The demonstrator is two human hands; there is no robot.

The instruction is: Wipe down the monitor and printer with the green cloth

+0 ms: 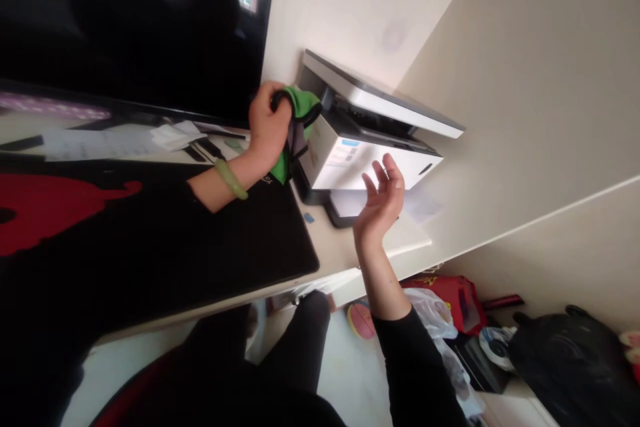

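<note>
The head view is strongly tilted. My left hand (269, 127) is shut on a green cloth (306, 105), with a dark grey fold of fabric (295, 143) hanging beside it, and a pale green bangle (231, 179) sits on that wrist. The cloth lies against the side of a white printer (367, 163), whose grey-edged scanner lid (385, 97) stands raised. My right hand (383, 200) is open, palm up, fingers apart and holding nothing. Its fingertips are at the printer's front, and I cannot tell whether they touch it.
A black desk mat (165, 247) with a red pattern and loose papers (105, 143) lie on the cream desk (345, 247). A dark screen (125, 33) stands beyond them. Below the desk edge are a red bag (453, 300), a white plastic bag (430, 313) and a black case (570, 367).
</note>
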